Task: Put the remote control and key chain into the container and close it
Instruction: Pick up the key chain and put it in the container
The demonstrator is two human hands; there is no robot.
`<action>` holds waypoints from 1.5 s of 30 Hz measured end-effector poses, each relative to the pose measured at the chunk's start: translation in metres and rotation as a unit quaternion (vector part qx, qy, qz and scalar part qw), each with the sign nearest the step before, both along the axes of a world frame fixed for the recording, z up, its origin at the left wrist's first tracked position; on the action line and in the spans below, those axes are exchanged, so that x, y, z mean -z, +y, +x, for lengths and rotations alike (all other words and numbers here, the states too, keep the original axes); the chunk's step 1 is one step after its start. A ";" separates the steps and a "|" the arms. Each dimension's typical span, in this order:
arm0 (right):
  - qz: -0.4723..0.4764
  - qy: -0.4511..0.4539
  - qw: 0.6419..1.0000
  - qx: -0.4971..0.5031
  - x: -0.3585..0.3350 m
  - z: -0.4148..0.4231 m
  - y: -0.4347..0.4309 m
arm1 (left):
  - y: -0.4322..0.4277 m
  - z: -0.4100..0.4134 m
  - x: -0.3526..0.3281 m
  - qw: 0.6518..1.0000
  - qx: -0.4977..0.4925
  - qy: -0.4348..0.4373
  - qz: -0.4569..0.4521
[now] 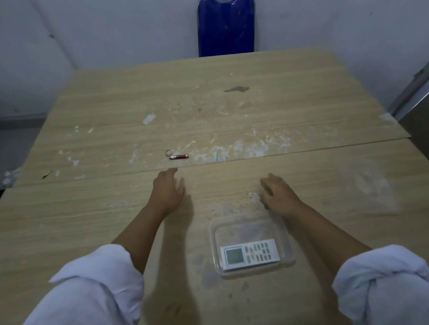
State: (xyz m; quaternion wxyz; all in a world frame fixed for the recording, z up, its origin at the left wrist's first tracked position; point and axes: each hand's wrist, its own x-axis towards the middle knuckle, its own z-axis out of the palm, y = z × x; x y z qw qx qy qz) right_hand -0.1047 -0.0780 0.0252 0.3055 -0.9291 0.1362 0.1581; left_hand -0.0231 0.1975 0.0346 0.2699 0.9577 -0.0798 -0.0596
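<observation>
Clear plastic is forming the container (287, 236), a shallow open tub that is sitting on the wooden table (110, 221) close to the person. The white remote control (250, 255) is lying flat inside it, screen to the left, along the near wall. The key chain (177, 155), a small red and silver cylinder on a metal ring, is lying on the far table panel, well apart from the container and just past the seam.

The left hand (168, 191) is hovering palm down with fingers loosely spread and holding nothing, its fingertips nearest the key chain. The right hand (277, 194) is resting, empty, beside the container's far right corner, fingers relaxed and slightly apart.

By the look of it, the remote step is done and the key chain step is in hand. The next move is calling for a short forward reach and a fine pinch on a very small object, then a carry back to the tub.

What appears to be a clear lid (372, 188) is showing faintly on the table to the right, but its edges are hard to make out in the dim light. A blue chair (227, 24) is standing beyond the table.
</observation>
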 end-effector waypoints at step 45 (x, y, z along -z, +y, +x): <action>0.044 -0.190 0.977 0.086 0.017 -0.078 0.008 | -0.083 -0.097 -0.004 0.965 0.255 -0.057 0.017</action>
